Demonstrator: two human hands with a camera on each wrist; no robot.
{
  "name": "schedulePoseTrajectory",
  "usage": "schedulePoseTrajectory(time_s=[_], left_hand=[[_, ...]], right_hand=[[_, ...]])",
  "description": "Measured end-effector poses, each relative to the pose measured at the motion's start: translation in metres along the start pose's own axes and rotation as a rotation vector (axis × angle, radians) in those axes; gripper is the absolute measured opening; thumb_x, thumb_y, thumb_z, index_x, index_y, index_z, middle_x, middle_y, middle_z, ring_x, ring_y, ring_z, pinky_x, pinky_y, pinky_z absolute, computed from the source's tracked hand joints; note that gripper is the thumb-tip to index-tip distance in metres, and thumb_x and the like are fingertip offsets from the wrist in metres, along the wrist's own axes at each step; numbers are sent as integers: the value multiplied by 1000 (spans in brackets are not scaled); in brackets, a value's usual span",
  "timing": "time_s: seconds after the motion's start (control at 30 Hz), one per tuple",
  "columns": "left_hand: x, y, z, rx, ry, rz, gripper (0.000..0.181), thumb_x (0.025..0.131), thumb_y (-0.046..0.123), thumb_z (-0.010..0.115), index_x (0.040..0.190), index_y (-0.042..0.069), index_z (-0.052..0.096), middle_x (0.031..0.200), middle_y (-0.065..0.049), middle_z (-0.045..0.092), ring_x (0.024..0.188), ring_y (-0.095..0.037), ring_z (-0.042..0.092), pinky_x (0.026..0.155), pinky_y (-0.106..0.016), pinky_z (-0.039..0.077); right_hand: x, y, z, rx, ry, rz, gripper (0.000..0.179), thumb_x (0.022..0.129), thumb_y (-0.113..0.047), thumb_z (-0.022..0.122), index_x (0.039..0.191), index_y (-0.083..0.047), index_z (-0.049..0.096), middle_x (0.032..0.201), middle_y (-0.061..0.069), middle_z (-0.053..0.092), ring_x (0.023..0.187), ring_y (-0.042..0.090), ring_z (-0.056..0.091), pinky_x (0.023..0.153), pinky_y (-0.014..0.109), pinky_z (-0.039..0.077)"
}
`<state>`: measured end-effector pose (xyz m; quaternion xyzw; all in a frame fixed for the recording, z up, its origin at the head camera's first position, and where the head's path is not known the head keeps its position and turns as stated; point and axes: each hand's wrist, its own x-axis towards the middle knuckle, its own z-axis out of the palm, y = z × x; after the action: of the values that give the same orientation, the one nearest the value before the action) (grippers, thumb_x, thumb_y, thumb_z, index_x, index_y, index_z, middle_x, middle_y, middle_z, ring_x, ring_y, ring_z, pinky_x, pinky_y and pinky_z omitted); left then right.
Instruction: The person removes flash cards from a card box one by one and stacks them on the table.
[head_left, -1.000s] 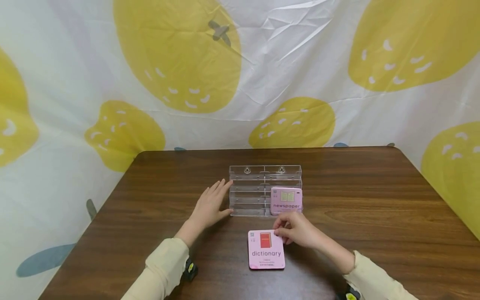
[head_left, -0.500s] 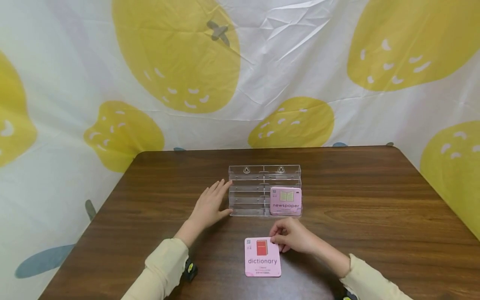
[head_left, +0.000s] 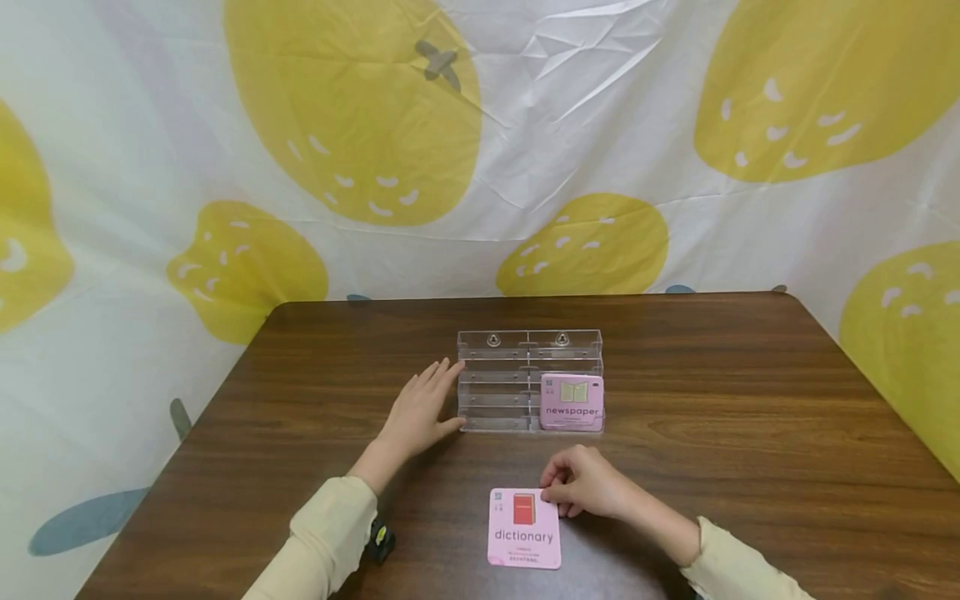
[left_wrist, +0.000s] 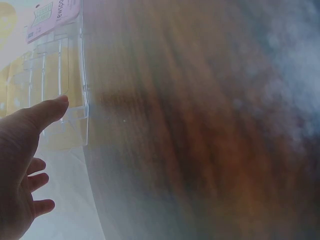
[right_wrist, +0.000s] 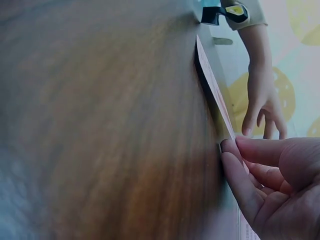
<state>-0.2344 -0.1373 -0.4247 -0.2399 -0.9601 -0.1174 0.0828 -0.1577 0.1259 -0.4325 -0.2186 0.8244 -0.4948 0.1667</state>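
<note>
My right hand pinches the top right corner of a pink dictionary flashcard between thumb and fingers. A red book is printed on it. In the right wrist view the flashcard appears nearly edge-on, a dark shadow beneath it along the table. My left hand has its fingers extended, thumb and fingertips at the left side of a clear tiered card rack. In the left wrist view the thumb meets the rack at its edge. A pink newspaper card stands in the rack's lower right pocket.
The brown wood-grain table reaches back to a white curtain printed with yellow lemons. Black devices are strapped at the wrists, the left wrist strap showing beside the sleeve.
My right hand has drawn the dictionary flashcard toward me and slightly left, away from the rack. The left hand and the newspaper card stay where they were.
</note>
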Motion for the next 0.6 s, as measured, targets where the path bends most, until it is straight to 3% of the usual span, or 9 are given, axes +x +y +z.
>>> schedulePoseTrajectory(time_s=[0.4,0.6], left_hand=[[0,0,1,7,11,4,82,77,34,71,143,15,26,143,-17,33,132,-31,29,105,-49,26],[-1,0,0,-3,14,5,82,77,34,71,143,15,26,143,-17,33,131,-31,30,105,-49,26]], right_hand=[[0,-2,1,-145,26,-4,5,75,0,68,73,-4,64,59,-1,57,46,8,52,37,24,47],[-1,-5,0,-158,35,-8,5,75,-1,67,75,-3,63,59,0,57,47,9,52,36,24,46]])
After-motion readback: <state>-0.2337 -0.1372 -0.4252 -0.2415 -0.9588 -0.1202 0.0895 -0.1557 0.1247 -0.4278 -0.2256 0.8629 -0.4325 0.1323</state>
